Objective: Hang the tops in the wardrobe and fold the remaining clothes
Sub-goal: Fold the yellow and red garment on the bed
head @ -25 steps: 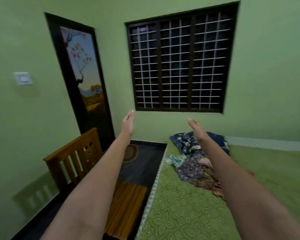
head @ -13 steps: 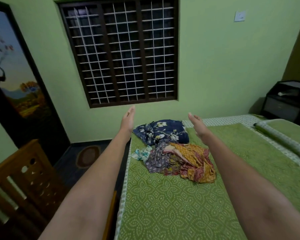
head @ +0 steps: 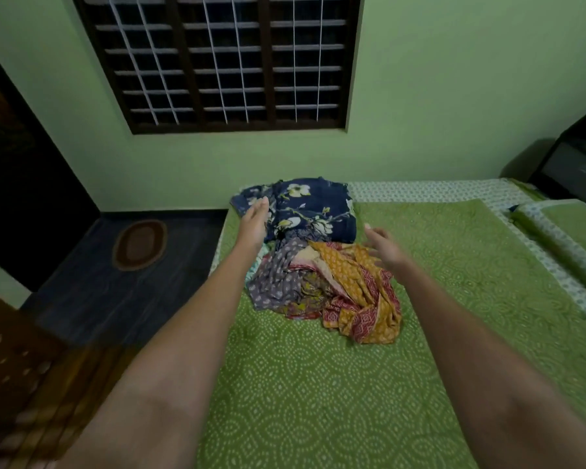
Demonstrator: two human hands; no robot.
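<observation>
On the bed, head view: a heap of loose clothes [head: 318,262] lies on the green patterned bedspread [head: 318,394], toward the 12 o'clock end of the bed, close to the wall under the window [head: 224,62].
Navy floral garment [head: 315,208]: at the 12 o'clock side of the heap, nearest the wall, spread fairly flat.
Grey printed garment [head: 278,275]: crumpled at the 9 o'clock side of the heap, just below the navy one.
Orange and red garment [head: 359,296]: bunched at the 4 o'clock side of the heap, touching the grey one.
Left hand [head: 254,223]: stretched forward, palm turned inward, fingers straight and together, holding nothing; it overlaps the 9 o'clock edge of the navy garment, and whether it touches the cloth cannot be told.
Right hand [head: 383,247]: stretched forward, blurred, fingers loosely spread and open, empty; it sits at the 2 o'clock edge of the orange and red garment, over the seam between cloth and bedspread.
Heap versus hands: the clothes lie between the two hands and slightly nearer the camera than the fingertips.
Surroundings: an oval mat [head: 139,245] on the dark floor at 9 o'clock of the bed; a dark cabinet [head: 575,164] at 3 o'clock.
</observation>
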